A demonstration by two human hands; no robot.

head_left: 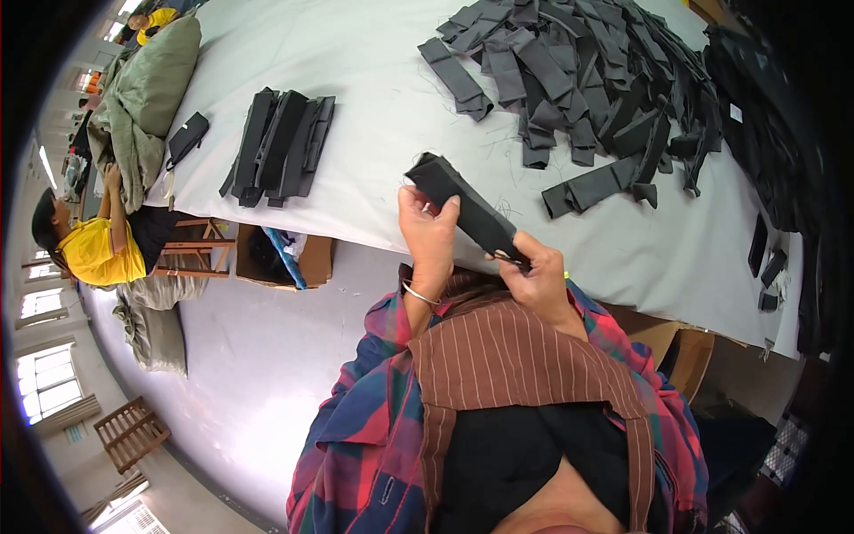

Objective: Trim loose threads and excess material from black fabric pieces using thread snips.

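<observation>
A dark grey fabric strip (464, 210) is stretched between my two hands, over the near edge of the table. My left hand (429, 227) pinches its upper left part, thumb on top. At the strip's lower right end, my right hand (535, 271) grips it, thumb and fingers closed. Loose threads hang from its edge. Beyond it lies a big loose pile of similar grey strips (578, 76), with one strip (592, 185) out at its near side. To the left, several strips are laid together in a neat stack (277, 147).
A white-covered table (365, 133) spans the space before me. On its left lie a small black pouch (188, 140) and a green sack (160, 76). Black cloth (765, 116) drapes over the right end. An open cardboard box (311, 262) stands below. A co-worker in yellow (102, 254) is at left.
</observation>
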